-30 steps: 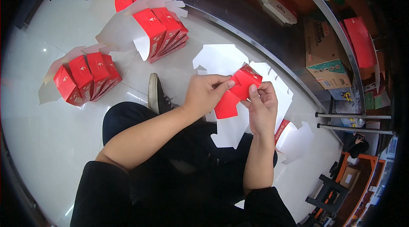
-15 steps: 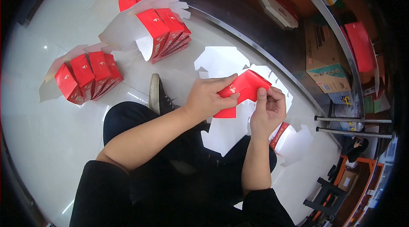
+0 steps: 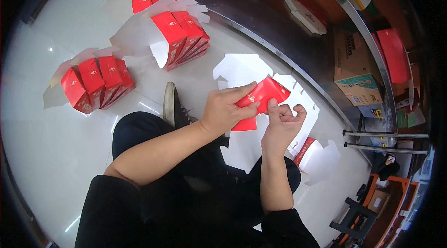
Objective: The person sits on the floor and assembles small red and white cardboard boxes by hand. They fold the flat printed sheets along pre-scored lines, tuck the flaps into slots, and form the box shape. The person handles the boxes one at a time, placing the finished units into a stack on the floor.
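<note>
Fingers (image 3: 239, 91) slightly apart, red carton (image 3: 269, 93) between

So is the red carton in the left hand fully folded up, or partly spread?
Partly spread: the red carton is bent in the left hand, but a red flap sticks out below it.

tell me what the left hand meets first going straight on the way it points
The left hand would first meet the red carton it holds; past that, over the white sheets, probably the metal shelf edge, though depth is unclear.
</note>
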A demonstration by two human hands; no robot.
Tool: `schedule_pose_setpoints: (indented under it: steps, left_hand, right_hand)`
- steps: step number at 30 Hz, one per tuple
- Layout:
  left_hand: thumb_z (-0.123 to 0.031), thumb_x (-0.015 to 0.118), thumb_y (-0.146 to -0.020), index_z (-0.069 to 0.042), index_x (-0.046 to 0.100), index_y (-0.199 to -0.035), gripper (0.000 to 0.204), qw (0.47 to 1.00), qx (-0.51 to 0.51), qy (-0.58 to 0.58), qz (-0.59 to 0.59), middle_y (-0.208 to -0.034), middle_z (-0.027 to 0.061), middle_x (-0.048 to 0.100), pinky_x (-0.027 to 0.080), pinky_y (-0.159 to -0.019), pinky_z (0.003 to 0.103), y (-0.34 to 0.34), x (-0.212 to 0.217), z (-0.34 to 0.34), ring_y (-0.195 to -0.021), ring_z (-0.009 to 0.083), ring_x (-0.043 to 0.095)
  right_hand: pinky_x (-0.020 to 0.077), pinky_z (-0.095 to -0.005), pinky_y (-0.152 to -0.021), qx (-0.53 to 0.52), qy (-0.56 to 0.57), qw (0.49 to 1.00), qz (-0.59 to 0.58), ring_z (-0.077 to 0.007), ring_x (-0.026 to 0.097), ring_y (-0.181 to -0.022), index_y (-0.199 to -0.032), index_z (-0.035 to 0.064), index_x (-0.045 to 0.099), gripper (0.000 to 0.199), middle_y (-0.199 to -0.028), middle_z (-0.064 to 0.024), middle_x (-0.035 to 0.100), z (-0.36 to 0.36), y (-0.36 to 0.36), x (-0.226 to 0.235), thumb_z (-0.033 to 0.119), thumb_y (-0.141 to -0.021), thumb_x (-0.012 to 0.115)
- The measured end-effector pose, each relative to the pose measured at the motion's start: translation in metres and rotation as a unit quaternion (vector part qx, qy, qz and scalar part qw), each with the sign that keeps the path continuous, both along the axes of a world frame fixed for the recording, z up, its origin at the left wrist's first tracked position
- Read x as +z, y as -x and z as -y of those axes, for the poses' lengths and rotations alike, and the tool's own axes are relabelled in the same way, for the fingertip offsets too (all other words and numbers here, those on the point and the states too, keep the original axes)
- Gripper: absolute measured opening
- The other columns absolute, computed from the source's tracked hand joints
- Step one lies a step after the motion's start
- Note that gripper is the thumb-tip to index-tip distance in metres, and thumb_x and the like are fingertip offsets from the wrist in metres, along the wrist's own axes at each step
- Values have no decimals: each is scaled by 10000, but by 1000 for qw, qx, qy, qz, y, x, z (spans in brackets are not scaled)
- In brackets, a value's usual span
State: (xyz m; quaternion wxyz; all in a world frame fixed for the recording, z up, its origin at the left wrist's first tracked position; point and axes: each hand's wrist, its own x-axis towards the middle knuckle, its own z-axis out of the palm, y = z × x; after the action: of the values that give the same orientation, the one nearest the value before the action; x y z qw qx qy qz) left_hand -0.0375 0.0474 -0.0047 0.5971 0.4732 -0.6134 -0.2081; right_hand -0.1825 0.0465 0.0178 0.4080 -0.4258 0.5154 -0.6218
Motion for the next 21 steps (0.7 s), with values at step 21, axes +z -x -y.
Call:
schedule_pose_setpoints:
  steps: [21]
  left_hand:
    - [-65,733,-698,-69,542,-1367,696,963,-132,-233,-34,-1134,168,612,573,-673,326,-43,14,31,-765,234,710]
  right_hand:
    - [446,-244,-663,314,-125,895,-291,-86,519,-711,-941,-13,705,302,-833,-11,652,2,15,3,80,-721,890]
